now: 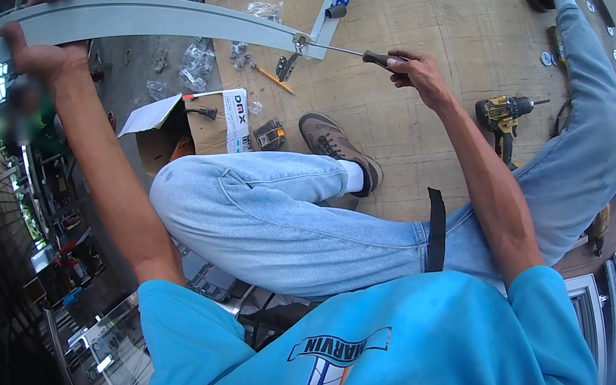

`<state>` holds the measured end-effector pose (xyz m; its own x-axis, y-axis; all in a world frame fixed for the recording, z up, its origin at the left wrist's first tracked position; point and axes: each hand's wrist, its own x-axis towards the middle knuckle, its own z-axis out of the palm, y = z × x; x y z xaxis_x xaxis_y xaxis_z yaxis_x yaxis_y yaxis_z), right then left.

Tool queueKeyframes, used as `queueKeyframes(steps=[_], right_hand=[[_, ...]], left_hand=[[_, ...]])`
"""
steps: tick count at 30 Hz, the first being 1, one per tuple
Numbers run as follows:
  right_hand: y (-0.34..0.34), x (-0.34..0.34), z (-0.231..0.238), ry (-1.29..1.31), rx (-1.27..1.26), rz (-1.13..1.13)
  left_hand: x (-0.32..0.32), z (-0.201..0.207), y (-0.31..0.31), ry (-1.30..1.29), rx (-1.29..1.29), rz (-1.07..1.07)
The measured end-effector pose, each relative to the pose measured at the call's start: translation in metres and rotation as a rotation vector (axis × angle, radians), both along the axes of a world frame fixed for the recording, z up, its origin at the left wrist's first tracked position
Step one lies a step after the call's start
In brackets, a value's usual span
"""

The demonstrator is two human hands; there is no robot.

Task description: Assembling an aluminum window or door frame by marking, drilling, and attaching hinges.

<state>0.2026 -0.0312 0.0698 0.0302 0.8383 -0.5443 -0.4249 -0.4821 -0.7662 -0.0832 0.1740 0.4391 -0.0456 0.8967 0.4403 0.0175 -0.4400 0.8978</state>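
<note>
My left hand (51,57) is closed around a long pale grey metal profile (141,13), its thumb on the near face and fingertips showing over the far edge. The profile runs right to a corner where a second, shorter profile (327,23) meets it at an angle. In my right hand (418,76) is a screwdriver (377,58) with a dark handle. Its long shaft points left, and the tip is at a small metal fitting (301,39) on that corner. Whether the tip sits in a screw is too small to tell. A dark hinge-like piece (286,65) lies just below the corner.
An open cardboard box (213,131) stands near my left knee, with a battery pack (269,134) beside it. A pencil (275,80) and clear plastic bags (197,65) lie close by. A yellow-black cordless drill (502,118) rests right of my forearm. Another person (38,120) is at far left.
</note>
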Motion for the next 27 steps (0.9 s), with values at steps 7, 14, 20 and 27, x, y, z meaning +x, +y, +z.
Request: queueKeyframes(steps=[7,14,20,27], right_hand=[[0.001,0.0,0.002,0.004,0.007,0.027],[-0.002,-0.004,-0.008,-0.045,0.148,0.004],[0.002,-0.005,-0.007,-0.026,0.036,0.04],[0.003,-0.003,-0.003,-0.083,0.008,0.073]], left_hand=[[0.001,0.001,-0.002,0.051,0.035,0.014],[-0.003,0.002,0.004,0.045,0.019,-0.015],[-0.01,0.003,0.008,0.021,-0.014,-0.013],[-0.005,0.002,0.006,0.03,0.007,0.008]])
